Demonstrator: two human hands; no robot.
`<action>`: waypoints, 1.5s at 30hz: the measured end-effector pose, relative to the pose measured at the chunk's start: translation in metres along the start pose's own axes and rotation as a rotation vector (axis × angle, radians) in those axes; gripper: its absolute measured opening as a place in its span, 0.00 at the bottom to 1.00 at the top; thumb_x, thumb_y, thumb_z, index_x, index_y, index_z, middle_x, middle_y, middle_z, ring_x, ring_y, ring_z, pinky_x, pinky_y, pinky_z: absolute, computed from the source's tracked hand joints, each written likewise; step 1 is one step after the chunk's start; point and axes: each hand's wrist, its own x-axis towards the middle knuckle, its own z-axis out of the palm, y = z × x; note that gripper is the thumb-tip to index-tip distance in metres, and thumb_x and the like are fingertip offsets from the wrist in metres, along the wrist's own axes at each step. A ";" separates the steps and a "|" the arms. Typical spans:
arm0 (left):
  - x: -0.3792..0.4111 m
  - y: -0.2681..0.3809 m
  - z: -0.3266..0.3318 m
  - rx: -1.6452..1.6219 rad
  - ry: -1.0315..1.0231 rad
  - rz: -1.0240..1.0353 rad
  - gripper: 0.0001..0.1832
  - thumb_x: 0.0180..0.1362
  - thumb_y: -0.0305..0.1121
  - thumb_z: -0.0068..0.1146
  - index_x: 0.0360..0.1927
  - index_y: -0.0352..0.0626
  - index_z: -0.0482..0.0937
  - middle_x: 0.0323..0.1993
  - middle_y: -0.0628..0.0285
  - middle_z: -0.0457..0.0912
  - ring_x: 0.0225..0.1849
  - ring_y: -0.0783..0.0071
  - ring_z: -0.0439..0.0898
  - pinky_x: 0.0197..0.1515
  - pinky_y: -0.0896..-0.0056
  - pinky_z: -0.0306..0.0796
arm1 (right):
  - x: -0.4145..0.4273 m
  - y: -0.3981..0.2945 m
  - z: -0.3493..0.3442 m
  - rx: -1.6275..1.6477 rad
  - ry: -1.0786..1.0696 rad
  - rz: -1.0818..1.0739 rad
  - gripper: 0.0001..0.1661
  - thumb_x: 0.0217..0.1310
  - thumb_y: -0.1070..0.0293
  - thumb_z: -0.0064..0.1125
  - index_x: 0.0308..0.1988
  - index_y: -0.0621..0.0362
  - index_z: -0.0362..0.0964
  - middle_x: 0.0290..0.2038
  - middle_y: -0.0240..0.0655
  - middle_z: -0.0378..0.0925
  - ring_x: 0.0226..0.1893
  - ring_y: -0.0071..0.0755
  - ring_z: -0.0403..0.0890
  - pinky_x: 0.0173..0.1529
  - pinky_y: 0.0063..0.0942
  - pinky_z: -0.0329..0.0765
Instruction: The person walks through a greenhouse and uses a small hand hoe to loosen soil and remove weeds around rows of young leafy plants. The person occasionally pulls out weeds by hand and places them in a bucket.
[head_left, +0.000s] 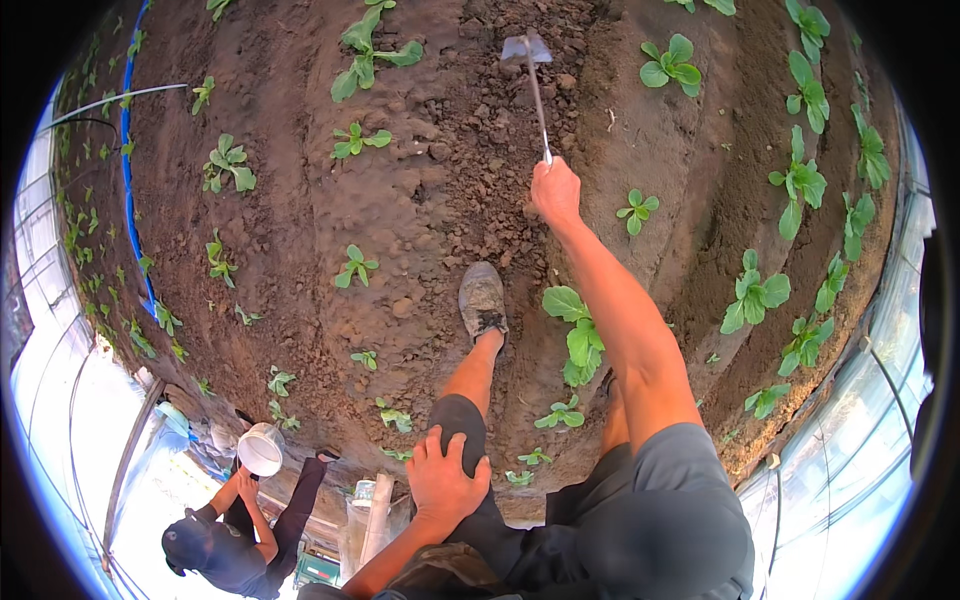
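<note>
My right hand (556, 192) is closed around the end of a hand hoe (538, 97), my arm stretched far forward. The hoe's flat metal blade (526, 49) is at the crumbled soil (491, 161) between two planted beds; whether it cuts in cannot be made out. With fingers spread, my left hand (448, 480) rests on my bent left knee and holds nothing. My left shoe (482, 298), coated with dirt, stands on the loose soil. Close by my right forearm grows a large leafy seedling (581, 337).
Leafy seedlings (670, 66) grow in rows on both sides. A blue hose (127, 165) runs along the left. At lower left, another person (225, 547) holds a white bucket (261, 448). Clear plastic greenhouse sheeting (847, 450) borders the right.
</note>
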 end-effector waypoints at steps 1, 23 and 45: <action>0.001 0.000 -0.002 0.005 -0.002 0.001 0.27 0.44 0.46 0.66 0.49 0.48 0.78 0.58 0.46 0.70 0.55 0.43 0.70 0.49 0.43 0.67 | 0.005 -0.008 -0.007 0.040 0.071 0.000 0.19 0.67 0.58 0.46 0.41 0.66 0.71 0.38 0.60 0.79 0.44 0.65 0.79 0.49 0.54 0.73; -0.004 0.008 0.005 0.044 -0.020 -0.001 0.25 0.48 0.44 0.64 0.48 0.44 0.77 0.57 0.47 0.71 0.54 0.44 0.71 0.50 0.46 0.69 | -0.040 0.036 -0.031 -0.090 -0.186 0.063 0.18 0.67 0.58 0.53 0.42 0.64 0.68 0.42 0.56 0.79 0.47 0.63 0.79 0.50 0.55 0.75; -0.027 0.074 0.039 0.230 0.039 -0.040 0.24 0.47 0.39 0.64 0.47 0.41 0.77 0.55 0.44 0.71 0.54 0.40 0.71 0.54 0.45 0.68 | -0.042 0.336 -0.177 0.242 0.301 0.161 0.35 0.61 0.70 0.46 0.68 0.39 0.58 0.39 0.57 0.80 0.40 0.59 0.81 0.47 0.46 0.75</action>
